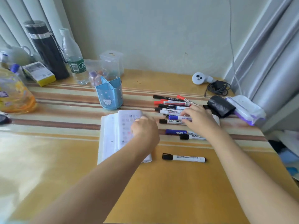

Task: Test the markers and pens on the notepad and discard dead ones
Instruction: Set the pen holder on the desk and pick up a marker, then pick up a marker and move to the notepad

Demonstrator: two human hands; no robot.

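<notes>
A white notepad (113,136) lies open on the yellow table, and my left hand (145,131) rests on its right page with fingers curled at the page edge. My right hand (200,120) reaches over a row of whiteboard markers and pinches a blue-capped marker (175,117). Red-capped markers (171,102) and black-capped ones lie behind it. A black-capped marker (171,121), a blue marker (174,132) and another black-capped one (191,137) lie nearer. One black-capped marker (183,157) lies alone closest to me.
A blue pen holder (109,96) stands behind the notepad. Bottles, a black flask (47,49) and a clear box (111,62) crowd the back left. A black roll (220,105), tissue pack (247,110), cable (218,88) and white device (200,78) sit at the right edge.
</notes>
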